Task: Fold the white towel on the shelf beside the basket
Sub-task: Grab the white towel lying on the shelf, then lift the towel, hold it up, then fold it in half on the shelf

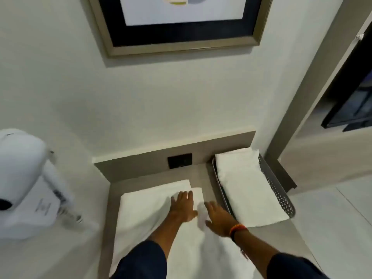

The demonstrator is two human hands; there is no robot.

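Both hands' (183, 206) open grip lies flat on white towel (145, 214).

Soft, even indoor light fills the scene, bright on the plain white wall (181, 97). The gold-edged picture frame (177, 23) casts a faint shadow below itself. The white wall-mounted hair dryer (22, 178) looks motion-blurred, and wide-angle distortion bends the edges.

Basket (281, 195) blocks the right; bare shelf (203, 176) lies open behind.
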